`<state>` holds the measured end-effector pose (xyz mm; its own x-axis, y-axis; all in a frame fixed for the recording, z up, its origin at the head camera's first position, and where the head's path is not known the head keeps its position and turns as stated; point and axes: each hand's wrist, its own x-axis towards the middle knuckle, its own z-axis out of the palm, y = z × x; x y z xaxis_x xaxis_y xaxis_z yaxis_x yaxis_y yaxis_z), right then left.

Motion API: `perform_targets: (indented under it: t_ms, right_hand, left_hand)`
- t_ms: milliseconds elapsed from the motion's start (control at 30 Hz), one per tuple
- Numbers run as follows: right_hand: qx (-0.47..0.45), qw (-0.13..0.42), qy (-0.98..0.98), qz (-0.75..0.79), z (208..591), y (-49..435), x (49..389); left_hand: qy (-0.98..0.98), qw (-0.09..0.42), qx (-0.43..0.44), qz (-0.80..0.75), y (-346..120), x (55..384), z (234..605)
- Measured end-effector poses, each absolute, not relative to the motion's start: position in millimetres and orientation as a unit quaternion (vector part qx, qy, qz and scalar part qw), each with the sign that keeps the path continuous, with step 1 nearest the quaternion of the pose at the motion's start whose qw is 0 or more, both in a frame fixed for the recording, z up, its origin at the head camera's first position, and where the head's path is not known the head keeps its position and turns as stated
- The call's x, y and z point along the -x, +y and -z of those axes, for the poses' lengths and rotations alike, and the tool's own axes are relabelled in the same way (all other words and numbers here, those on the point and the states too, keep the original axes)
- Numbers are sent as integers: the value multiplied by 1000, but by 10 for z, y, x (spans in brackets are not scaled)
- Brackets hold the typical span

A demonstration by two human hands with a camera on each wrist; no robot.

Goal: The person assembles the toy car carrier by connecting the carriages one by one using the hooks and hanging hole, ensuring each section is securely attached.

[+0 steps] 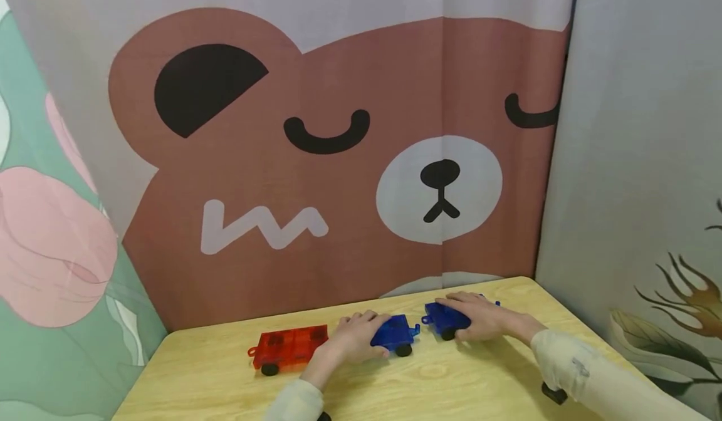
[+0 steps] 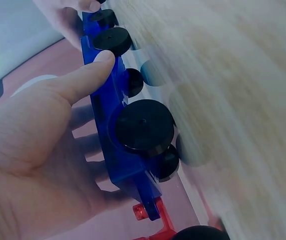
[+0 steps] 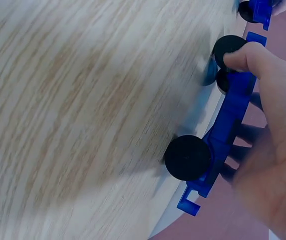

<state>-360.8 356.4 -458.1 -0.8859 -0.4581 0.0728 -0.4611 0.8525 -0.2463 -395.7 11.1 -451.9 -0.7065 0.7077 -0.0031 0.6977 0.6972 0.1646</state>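
My left hand (image 1: 356, 338) grips a blue toy train car (image 1: 402, 328) with black wheels, thumb on the near side and fingers across the far side. Left of it stands a red toy train car (image 1: 289, 346), partly behind that hand. In the left wrist view, the blue car's end piece (image 2: 150, 200) meets a red coupling (image 2: 165, 222); whether they are linked I cannot tell. My right hand (image 1: 481, 314) holds a second blue toy train car (image 3: 233, 105) from above, its thumb by a wheel (image 3: 229, 51). A small gap separates the two blue cars' facing ends.
The cars are on a light wood-grain table (image 1: 440, 383). Behind it hangs a curtain (image 1: 338, 183) printed with a brown bear. Patterned cloth (image 1: 51, 220) flanks the left side, and a grey curtain (image 1: 637, 126) with a plant print the right.
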Motion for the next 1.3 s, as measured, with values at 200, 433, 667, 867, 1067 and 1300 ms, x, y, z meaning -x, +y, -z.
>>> perform_targets:
  t_ms: [200, 433, 667, 867, 1067, 1300]
  right_hand:
    - [-254, 27, -961, -109, 4568, 3590, 3614]
    - [-261, 18, -960, -101, 4477, 3639, 3562]
    - [-272, 28, -958, -86, 4363, 3567, 3526]
    - [-280, 26, -957, -73, 4267, 3479, 3505]
    - [-282, 14, -958, -52, 4195, 3405, 3478]
    - [-283, 14, -958, -34, 4145, 3338, 3459]
  left_hand:
    - [921, 37, -380, -77, 117, 3914, 4532]
    - [923, 44, -374, -85, 162, 3873, 4544]
    - [927, 50, -367, -68, 154, 3864, 4526]
    - [927, 51, -364, -74, 149, 3870, 4500]
    - [927, 53, -365, -70, 157, 3890, 4520]
    - [927, 43, -367, -58, 162, 3901, 4550]
